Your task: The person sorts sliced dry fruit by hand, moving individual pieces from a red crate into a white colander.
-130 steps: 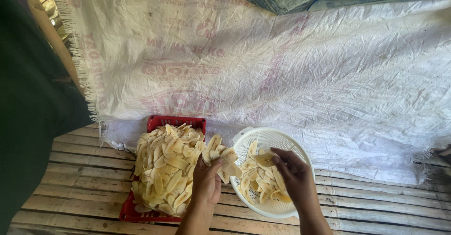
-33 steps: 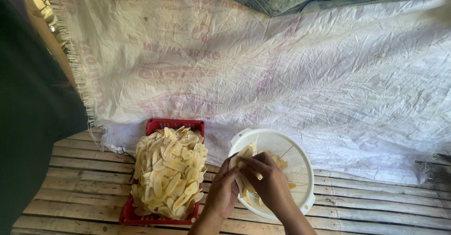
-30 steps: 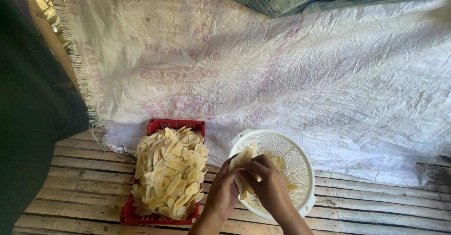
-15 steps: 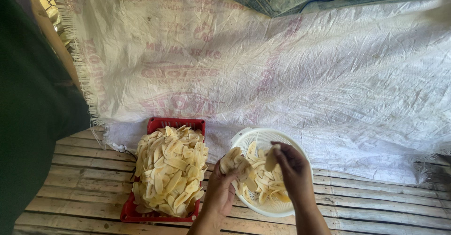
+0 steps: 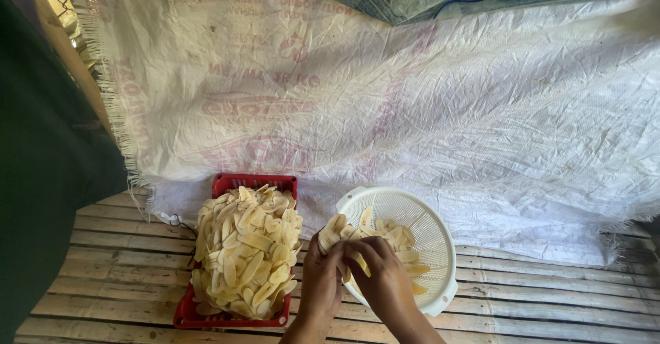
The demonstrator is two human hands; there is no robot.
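Note:
A red tray [image 5: 221, 184] sits on the slatted bamboo platform, piled high with pale yellow slices [image 5: 245, 251]. Right of it stands a round white colander [image 5: 426, 227] that holds more of the same slices [image 5: 395, 237]. My left hand [image 5: 322, 282] and my right hand [image 5: 377, 275] meet over the colander's left rim. Both are closed around a bunch of slices [image 5: 337, 230], which sticks up between the fingers just above the rim.
A big white woven sheet [image 5: 412, 110] with faded print hangs behind and drapes onto the bamboo platform [image 5: 103, 261]. A dark cloth mass [image 5: 41, 199] fills the left edge. Bare slats show in front and to the right of the colander.
My hands have drawn together at the colander's left rim and gathered a bunch of slices; half a second ago the right hand was spread over the colander's middle.

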